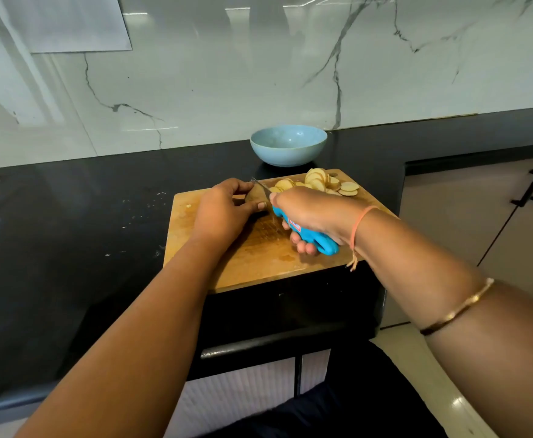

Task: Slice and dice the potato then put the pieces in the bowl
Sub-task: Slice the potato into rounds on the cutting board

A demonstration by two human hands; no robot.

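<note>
Left hand [224, 205] grips the potato [256, 195] on the cutting board [259, 260]; right hand [309, 213] grips the knife [306, 230]. Slices [319, 183] lie at the board's far right corner.

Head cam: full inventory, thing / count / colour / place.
counter: 1, black, along the wall
wall: 1, white marble, behind counter
cutting board: 1, wooden, counter's near edge
bowl: 1, light blue, on counter behind cutting board
potato: 1 unsliced end, brown, mid cutting board
potato slices: pile, uncounted, pale yellow, cutting board's far right
knife: 1, blue handle, blade at potato
thread bracelet: 1, orange, right wrist
bangle: 1, gold, right forearm
left hand: 1, holds potato
right hand: 1, grips knife handle
</note>
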